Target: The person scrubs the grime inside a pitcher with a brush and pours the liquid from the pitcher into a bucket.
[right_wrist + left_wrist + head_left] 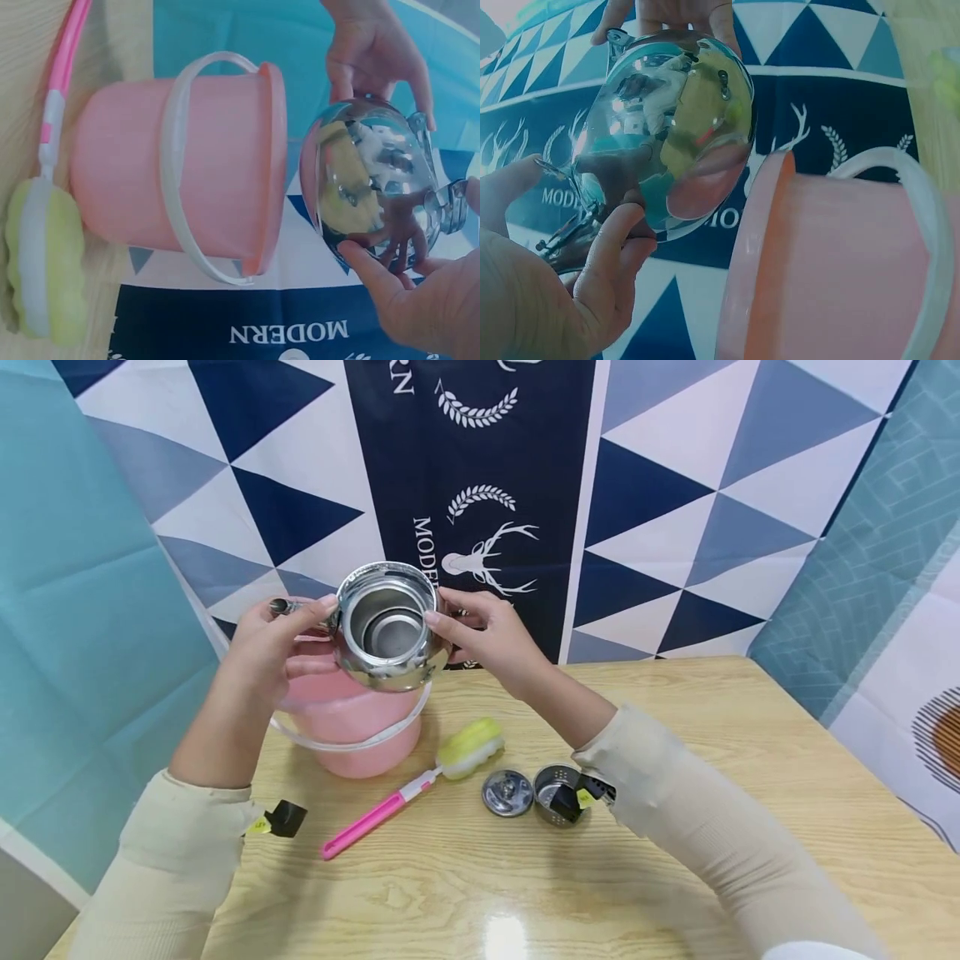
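Observation:
A shiny metal teapot [395, 672] is held up over the pink bucket [367, 752], its open mouth facing the head camera. My left hand [266, 647] grips it at the handle side. With thumb at the rim and fingers against the body, my right hand [495, 635] holds the opposite side. In the left wrist view the teapot [697, 127] shows its mirror-like round body between both hands. On the table lie a sponge brush [468, 749] with a pink handle, a round metal lid [507, 793] and a perforated metal strainer [551, 781], partly covered by the right wrist camera.
The bucket's white handle [375, 739] hangs down its front. The wooden table [450, 893] ends at a wall hung with patterned cloth [660, 510]. Teal cloth [82, 610] hangs at the left.

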A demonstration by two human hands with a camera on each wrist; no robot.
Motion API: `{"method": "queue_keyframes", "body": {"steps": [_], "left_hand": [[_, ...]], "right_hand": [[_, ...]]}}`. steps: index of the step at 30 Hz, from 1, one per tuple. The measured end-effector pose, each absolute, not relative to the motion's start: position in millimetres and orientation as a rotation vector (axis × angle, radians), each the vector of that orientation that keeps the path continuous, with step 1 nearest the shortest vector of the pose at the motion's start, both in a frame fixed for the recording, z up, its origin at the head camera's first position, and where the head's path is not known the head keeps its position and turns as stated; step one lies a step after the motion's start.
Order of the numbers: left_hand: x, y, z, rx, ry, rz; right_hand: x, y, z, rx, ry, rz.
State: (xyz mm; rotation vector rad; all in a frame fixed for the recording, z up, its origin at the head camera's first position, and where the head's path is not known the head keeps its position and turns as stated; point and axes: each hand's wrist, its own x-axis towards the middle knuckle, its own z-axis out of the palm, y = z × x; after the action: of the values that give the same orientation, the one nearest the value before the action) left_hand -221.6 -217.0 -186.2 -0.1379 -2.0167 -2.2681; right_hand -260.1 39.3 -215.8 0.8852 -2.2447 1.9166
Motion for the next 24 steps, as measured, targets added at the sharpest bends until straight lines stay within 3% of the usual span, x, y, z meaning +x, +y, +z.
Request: {"method": "queue_keyframes", "body": {"steps": [24], "left_hand": [[-215,-161,-204,-0.041,-2.181,-2.317]], "right_hand": [[-236,97,-230,0.569,-2.341,1.998]]}}
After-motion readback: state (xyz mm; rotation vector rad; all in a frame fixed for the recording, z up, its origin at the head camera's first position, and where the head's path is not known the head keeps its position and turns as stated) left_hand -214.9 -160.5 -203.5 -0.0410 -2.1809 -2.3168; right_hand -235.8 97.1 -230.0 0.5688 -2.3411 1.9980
